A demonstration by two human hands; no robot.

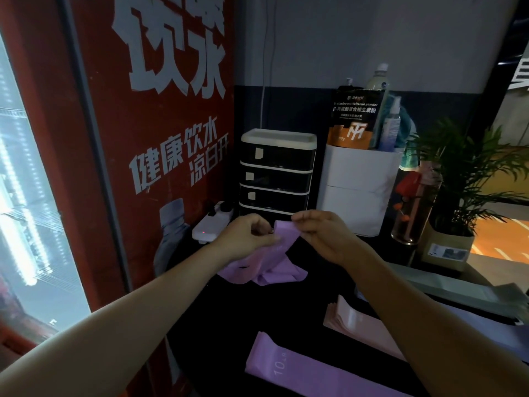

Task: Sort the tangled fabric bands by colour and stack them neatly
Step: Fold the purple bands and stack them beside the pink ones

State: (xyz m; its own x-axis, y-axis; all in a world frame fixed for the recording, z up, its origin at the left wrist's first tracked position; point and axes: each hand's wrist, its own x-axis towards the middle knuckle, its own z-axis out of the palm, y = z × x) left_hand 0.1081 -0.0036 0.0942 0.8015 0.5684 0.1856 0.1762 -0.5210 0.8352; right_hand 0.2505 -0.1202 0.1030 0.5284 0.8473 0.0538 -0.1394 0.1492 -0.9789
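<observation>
A purple fabric band [282,239] hangs between my two hands above the dark table; its lower part lies crumpled on the surface [266,272]. My left hand [246,234] pinches its left edge and my right hand [320,232] pinches its top right corner. Near the front lies a flat purple band [300,368] marked "10". To its right sits a stack of pink bands [360,323]. Behind that lies a grey-green band stack [446,287], partly hidden by my right forearm.
A black drawer unit [276,173] and a white bin [357,190] with bottles stand at the back. A white power strip [210,224] lies left of my hands. A potted plant [458,196] and glass bottle [412,207] stand right. A red vending machine [160,138] walls the left.
</observation>
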